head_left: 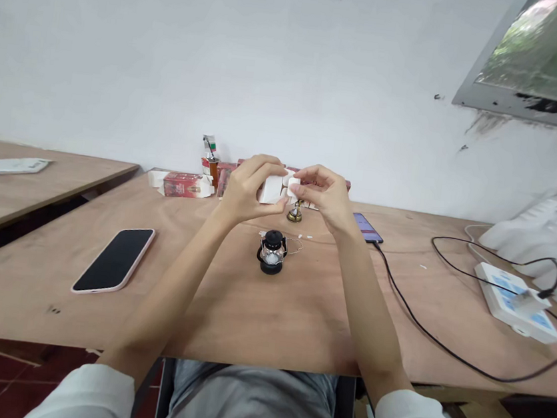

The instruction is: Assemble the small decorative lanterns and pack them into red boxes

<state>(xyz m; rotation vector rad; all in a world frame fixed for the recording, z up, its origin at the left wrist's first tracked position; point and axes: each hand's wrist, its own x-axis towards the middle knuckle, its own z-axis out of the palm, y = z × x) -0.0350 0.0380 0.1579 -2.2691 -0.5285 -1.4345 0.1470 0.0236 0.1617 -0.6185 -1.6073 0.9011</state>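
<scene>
Left hand and right hand grip a small white carton above the desk

Left hand point(250, 189) is closed around the side of the white carton point(272, 190), thumb below and fingers above, while the right hand point(328, 200) pinches one of its white flaps point(293, 185) between thumb and fingertips. The carton is held up off the wooden desk point(246, 319), toward its back edge; the faces turned this way are plain white, with flaps standing open at the end near the right hand.

Print shows on several things, all too small or blurred to read: pale lettering and a picture on a red box point(183, 185) lying with its white ends open, a green, white and red label by the amber bottle point(211, 169), and small text on the lit purple screen of a phone point(367, 228). The blue markings on the white power strip point(517, 300) are illegible too.

Below the hands, a miniature black lantern point(272, 252) stands upright, with a clear middle, a wire handle and a thin pale string point(297, 243) beside it. Just under the carton, a small brass-coloured lantern point(295, 213) is partly hidden by the fingers.
</scene>
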